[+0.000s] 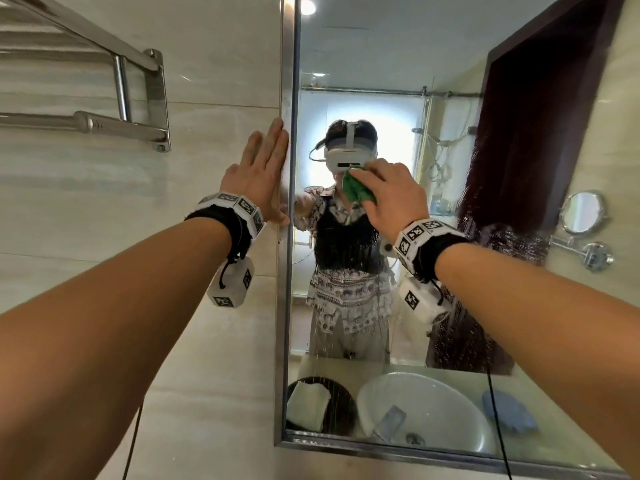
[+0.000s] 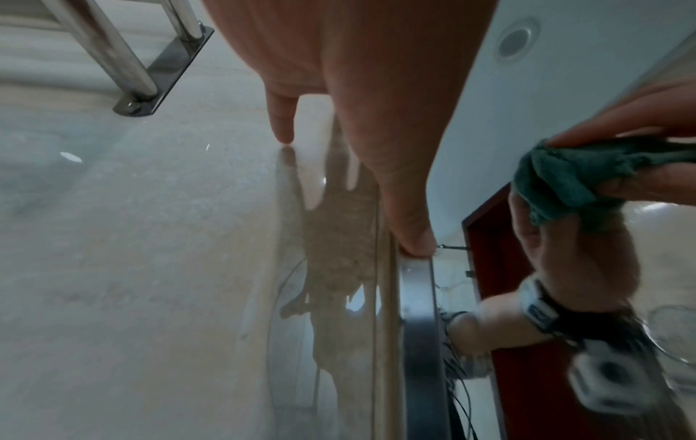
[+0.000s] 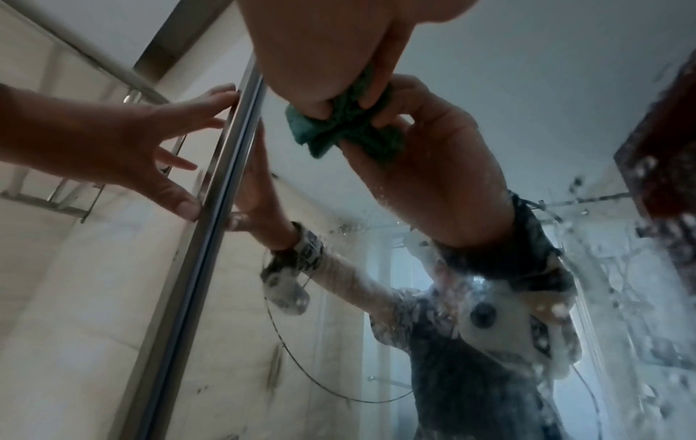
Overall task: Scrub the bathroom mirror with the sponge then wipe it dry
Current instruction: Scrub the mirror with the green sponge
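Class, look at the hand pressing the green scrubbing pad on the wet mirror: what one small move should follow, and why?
Probably a short stroke down and right. The right hand grips the crumpled green scrubbing sponge against the metal-framed mirror near its upper middle, while droplets and streaks cover the glass lower down and to the right. The left hand rests flat, on the wall and the frame's edge.

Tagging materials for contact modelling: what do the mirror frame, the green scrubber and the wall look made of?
Mirror frame: brushed metal, likely stainless steel; satin grey sheen.
Green scrubber in the right hand: soft fibrous pad or cloth; it crumples, edges frayed.
Wall under the left hand: glossy, stone-look tile; shows reflections and grout lines.
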`<action>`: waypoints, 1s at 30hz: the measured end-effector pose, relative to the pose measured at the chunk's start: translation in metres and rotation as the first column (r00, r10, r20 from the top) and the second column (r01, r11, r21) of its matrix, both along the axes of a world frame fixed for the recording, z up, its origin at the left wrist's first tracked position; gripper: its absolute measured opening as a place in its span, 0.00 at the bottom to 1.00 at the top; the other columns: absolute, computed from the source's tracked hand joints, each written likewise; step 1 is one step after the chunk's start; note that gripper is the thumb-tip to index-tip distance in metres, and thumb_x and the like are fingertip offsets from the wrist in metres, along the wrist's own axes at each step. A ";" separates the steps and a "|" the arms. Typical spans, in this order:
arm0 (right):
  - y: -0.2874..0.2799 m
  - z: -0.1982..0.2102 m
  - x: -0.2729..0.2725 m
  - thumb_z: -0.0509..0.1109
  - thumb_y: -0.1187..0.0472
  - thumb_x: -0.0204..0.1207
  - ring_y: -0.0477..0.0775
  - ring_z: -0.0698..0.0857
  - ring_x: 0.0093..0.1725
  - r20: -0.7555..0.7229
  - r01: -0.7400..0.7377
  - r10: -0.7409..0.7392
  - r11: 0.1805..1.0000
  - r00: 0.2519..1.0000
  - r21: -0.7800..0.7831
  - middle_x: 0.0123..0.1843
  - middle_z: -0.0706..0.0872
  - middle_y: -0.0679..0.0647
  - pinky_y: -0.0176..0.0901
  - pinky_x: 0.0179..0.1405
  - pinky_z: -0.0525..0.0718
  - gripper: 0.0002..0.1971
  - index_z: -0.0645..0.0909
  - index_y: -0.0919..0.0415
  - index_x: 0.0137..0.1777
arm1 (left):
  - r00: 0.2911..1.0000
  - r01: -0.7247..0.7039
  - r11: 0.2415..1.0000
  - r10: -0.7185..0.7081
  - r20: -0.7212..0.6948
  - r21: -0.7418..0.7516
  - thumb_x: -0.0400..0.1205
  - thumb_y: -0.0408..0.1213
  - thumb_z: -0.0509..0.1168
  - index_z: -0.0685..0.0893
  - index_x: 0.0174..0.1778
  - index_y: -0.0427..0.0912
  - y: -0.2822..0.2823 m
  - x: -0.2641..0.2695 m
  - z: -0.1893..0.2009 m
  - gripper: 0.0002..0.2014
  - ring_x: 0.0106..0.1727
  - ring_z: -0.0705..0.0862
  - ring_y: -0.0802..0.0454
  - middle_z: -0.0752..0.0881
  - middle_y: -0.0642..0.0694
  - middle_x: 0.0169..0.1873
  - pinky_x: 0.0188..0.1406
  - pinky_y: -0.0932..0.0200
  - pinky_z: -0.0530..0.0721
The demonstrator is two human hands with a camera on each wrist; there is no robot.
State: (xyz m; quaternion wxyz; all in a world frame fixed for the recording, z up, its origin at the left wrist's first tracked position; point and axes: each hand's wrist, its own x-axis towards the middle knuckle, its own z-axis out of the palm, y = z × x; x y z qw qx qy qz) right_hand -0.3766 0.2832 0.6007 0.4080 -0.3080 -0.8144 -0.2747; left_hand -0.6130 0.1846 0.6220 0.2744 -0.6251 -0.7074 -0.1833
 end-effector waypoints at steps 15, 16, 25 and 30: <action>0.046 -0.105 0.021 0.70 0.56 0.77 0.57 0.81 0.59 0.553 -0.530 0.569 0.810 0.609 -0.249 0.63 0.82 0.51 0.60 0.57 0.78 0.15 0.84 0.48 0.63 | 0.997 -0.033 0.998 0.036 0.066 -0.049 0.56 0.57 0.86 0.24 0.82 0.43 0.009 0.015 -0.067 0.81 0.86 0.35 0.43 0.21 0.51 0.81 0.78 0.31 0.67; 0.031 -0.097 0.025 0.71 0.57 0.75 0.59 0.80 0.61 0.636 -0.361 0.331 0.928 0.697 -0.087 0.65 0.81 0.52 0.60 0.56 0.80 0.19 0.82 0.50 0.66 | 0.997 -0.030 0.999 0.033 0.068 -0.046 0.56 0.57 0.86 0.24 0.82 0.43 0.007 0.015 -0.067 0.81 0.86 0.35 0.43 0.22 0.52 0.81 0.76 0.31 0.69; -0.002 -0.004 0.044 0.66 0.66 0.77 0.64 0.75 0.64 -0.187 0.054 -0.058 0.998 0.981 -0.024 0.69 0.77 0.57 0.53 0.51 0.83 0.25 0.73 0.54 0.75 | 0.996 0.008 0.999 -0.005 0.086 -0.031 0.56 0.56 0.86 0.25 0.83 0.45 0.004 0.013 -0.069 0.81 0.87 0.35 0.44 0.22 0.53 0.81 0.76 0.30 0.70; -0.003 -0.050 0.037 0.72 0.63 0.76 0.67 0.77 0.65 -0.029 0.112 -0.112 0.994 0.993 -0.013 0.71 0.78 0.58 0.57 0.50 0.86 0.25 0.75 0.57 0.74 | 0.996 0.004 1.000 -0.002 0.086 -0.025 0.56 0.56 0.86 0.24 0.83 0.46 0.003 0.014 -0.069 0.80 0.87 0.36 0.44 0.22 0.53 0.81 0.75 0.29 0.70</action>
